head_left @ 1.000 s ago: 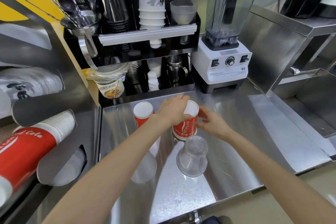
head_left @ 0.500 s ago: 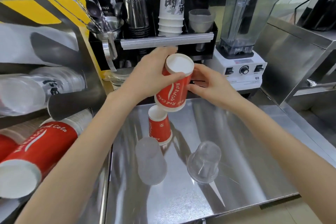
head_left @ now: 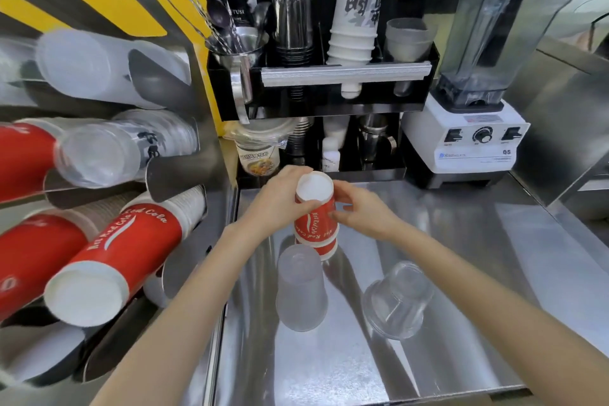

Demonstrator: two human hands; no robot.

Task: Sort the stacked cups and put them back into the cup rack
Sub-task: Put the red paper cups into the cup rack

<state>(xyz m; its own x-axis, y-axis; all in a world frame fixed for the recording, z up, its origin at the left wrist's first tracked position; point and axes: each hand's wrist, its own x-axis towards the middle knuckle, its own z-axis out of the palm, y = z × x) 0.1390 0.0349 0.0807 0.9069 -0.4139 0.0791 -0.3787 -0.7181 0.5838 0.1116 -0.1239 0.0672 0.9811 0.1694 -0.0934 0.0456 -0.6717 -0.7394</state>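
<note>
An upside-down red paper cup [head_left: 315,219] sits nested over a second red cup, of which only the lower rim [head_left: 327,249] shows, on the steel counter [head_left: 461,273]. My left hand [head_left: 280,203] grips the top cup from the left. My right hand [head_left: 364,211] pinches its right side with the fingertips. A frosted plastic cup [head_left: 301,290] stands upside down just in front of the red pair. A clear plastic cup [head_left: 397,300] stands upside down to its right. The cup rack [head_left: 184,171] on the left holds slanted stacks: red cola cups [head_left: 112,250], clear cups [head_left: 99,155] and frosted cups [head_left: 92,63].
A black organiser [head_left: 329,89] at the back holds white cups, dark cups, spoons and a metal jug. A white blender [head_left: 471,128] stands at the back right. A raised steel shelf [head_left: 566,128] borders the counter on the right. The counter's front edge runs below the cups.
The red cup, held up near the organiser half a second ago, has come down onto the second red cup on the counter. Both hands came down with it.
</note>
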